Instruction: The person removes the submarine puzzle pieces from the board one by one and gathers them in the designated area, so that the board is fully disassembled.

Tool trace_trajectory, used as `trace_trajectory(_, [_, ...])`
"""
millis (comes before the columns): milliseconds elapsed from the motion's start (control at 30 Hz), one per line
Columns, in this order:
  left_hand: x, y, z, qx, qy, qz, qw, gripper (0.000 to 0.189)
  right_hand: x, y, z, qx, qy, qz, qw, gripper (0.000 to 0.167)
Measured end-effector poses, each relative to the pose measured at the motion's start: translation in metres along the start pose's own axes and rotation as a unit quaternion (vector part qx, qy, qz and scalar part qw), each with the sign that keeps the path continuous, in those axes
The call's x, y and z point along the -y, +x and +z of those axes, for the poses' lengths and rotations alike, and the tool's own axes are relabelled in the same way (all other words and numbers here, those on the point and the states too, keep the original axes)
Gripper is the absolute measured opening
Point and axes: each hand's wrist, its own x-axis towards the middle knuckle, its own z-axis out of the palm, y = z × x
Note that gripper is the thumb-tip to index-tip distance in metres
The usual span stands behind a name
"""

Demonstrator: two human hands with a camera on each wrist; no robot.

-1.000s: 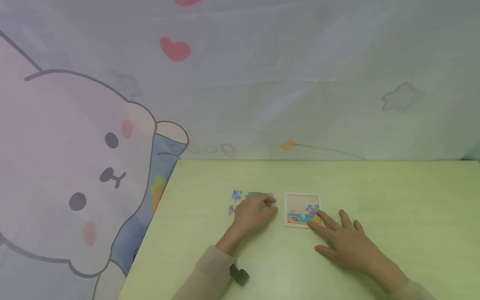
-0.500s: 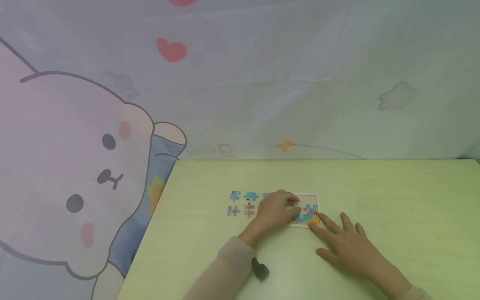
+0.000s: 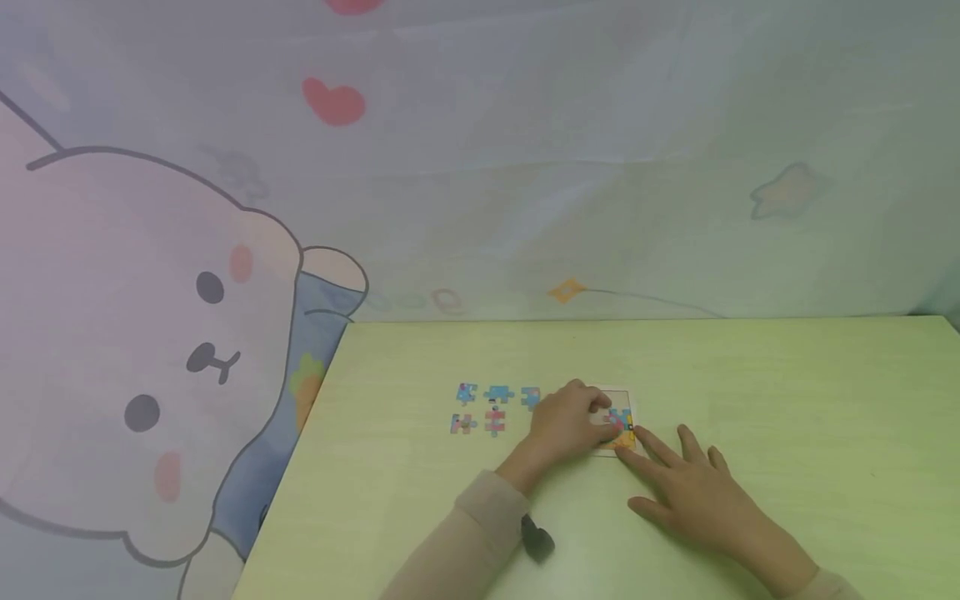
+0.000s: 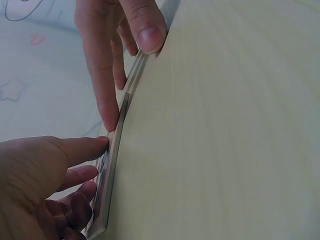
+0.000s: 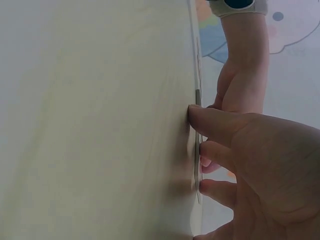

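The left hand (image 3: 566, 423) lies over the puzzle frame (image 3: 632, 407) on the worktop (image 3: 787, 392), fingers bent, the thumb near the fitted pieces (image 3: 621, 415); whether they pinch a piece cannot be told. The right hand (image 3: 690, 492) has its fingers spread and grips nothing, two fingertips touching the frame's near right corner. Left of the left hand, five loose pieces (image 3: 498, 394) show in two rows, three behind and two in front. A printed cloth (image 3: 465, 167) hangs beyond.
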Motion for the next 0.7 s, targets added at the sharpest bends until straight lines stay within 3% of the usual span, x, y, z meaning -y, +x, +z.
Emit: trace_trajectory(700, [-0.0048,-0.0008,0.0045,-0.019,-0.034,0.004,0.9992,0.029,-0.0003,0.0001,0.0017,-0.015,-0.013,-0.002,0.9998,0.060])
